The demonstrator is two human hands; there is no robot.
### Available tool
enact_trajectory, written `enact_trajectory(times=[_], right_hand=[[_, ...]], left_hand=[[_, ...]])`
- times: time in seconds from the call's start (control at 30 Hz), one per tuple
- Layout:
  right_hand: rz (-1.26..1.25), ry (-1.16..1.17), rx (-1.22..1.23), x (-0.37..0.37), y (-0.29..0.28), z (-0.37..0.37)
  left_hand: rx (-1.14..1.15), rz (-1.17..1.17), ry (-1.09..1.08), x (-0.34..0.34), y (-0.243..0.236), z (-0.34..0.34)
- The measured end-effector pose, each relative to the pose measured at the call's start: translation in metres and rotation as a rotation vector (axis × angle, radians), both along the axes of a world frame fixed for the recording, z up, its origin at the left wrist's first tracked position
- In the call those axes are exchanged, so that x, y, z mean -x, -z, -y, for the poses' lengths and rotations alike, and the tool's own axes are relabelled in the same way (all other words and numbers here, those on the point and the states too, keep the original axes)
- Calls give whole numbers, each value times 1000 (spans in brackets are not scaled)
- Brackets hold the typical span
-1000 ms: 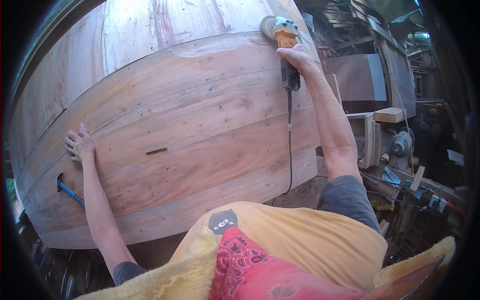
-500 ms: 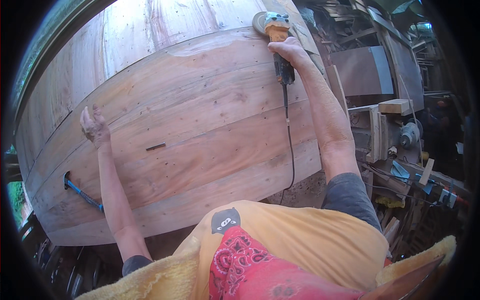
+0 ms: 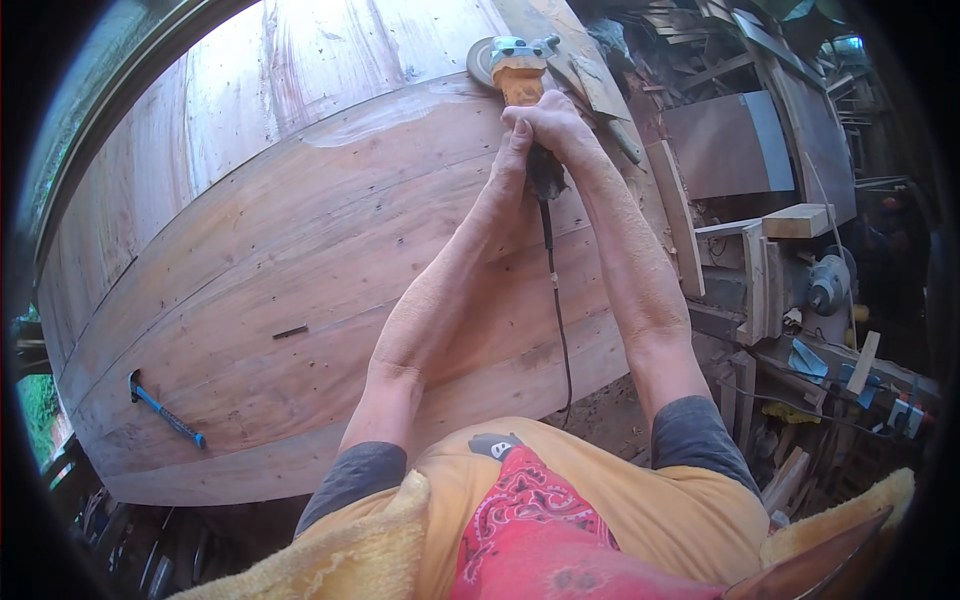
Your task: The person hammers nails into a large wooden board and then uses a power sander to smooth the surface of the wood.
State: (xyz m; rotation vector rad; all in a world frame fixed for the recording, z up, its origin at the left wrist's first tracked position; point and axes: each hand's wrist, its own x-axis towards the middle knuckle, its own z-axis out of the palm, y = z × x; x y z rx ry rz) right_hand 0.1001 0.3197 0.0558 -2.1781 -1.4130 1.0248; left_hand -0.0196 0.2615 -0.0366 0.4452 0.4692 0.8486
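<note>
An angle grinder (image 3: 520, 84) with an orange body, a silvery head and a round disc lies over the far part of a broad surface of wooden planks (image 3: 400, 240). My right hand (image 3: 560, 122) is closed around its body from the right. Against the left side of the same body, my left hand (image 3: 512, 150) is closed, its thumb up near the right hand; its other fingers are mostly hidden. Toward me from the grinder's dark rear end runs a black power cord (image 3: 557, 310). Whether the disc touches the wood, I cannot tell.
A hammer with a blue handle (image 3: 168, 412) lies on the planks at the left. Nearer the middle is a short dark strip (image 3: 291, 332). To the right stand a bench grinder (image 3: 829, 284), a wooden block (image 3: 797, 221) and stacked scrap wood. A power strip (image 3: 908, 417) sits lower right.
My left hand has come from open air above the left planks to the grinder and taken hold of it. The grinder and right hand have shifted slightly left and nearer.
</note>
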Motion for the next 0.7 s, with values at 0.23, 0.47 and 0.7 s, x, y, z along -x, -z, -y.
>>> enact_trajectory(times=[0.23,0.47,0.7], right_hand=[[-503,87,-169,26,35,0],[-753,281,-319,42,56,10],[-761,294,-269,38,41,19]], left_hand=[[-216,-62,-218,28,-8,-13],[-126,-56,-25,56,-26,-32],[-122,-67,54,54,-33,-32]])
